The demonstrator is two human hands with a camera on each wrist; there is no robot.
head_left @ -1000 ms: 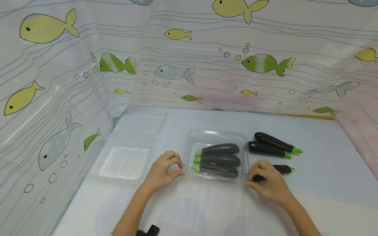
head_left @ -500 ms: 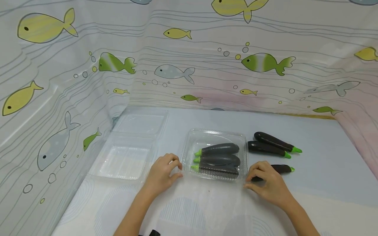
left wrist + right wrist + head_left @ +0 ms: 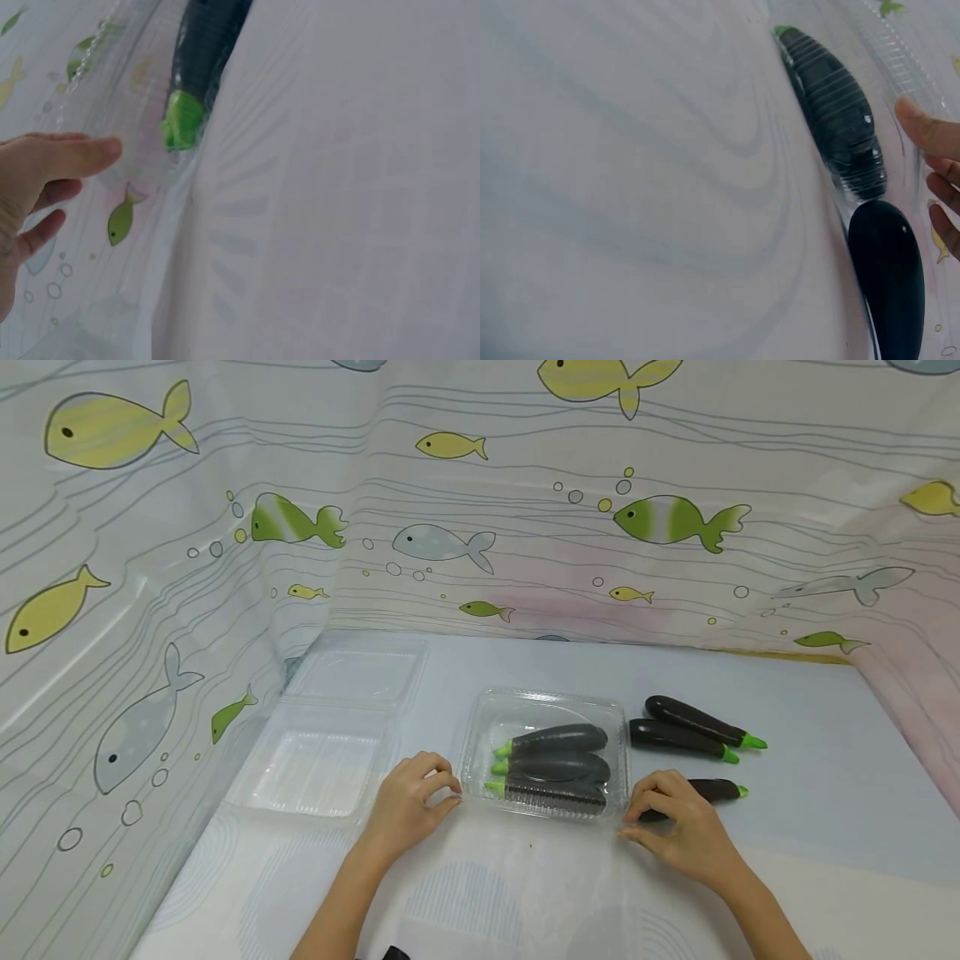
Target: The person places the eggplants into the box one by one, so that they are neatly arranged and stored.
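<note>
A clear plastic clamshell box (image 3: pixel 551 700) stands with its lid down in the head view, and three dark eggplants (image 3: pixel 561 739) with green stems lie side by side inside. My left hand (image 3: pixel 411 802) pinches the front left corner of its rim with thumb and fingers. At the front right corner, my right hand (image 3: pixel 678 822) grips the rim the same way. In the left wrist view the thumb (image 3: pixel 97 154) overlaps the plastic edge close to a green stem. The right wrist view shows the other thumb (image 3: pixel 915 124) against the box's side.
Another clear clamshell box (image 3: pixel 315 768) lies opened flat at the left. Right of the filled box are two loose eggplants (image 3: pixel 697 722), and a third eggplant (image 3: pixel 716 790) is partly hidden behind my right hand. A fish-patterned curtain (image 3: pixel 525 527) walls the table's back and sides.
The filled box and both hands have shifted slightly left. My left thumb opened a little away from the fingers, then came back up to the rim corner.
</note>
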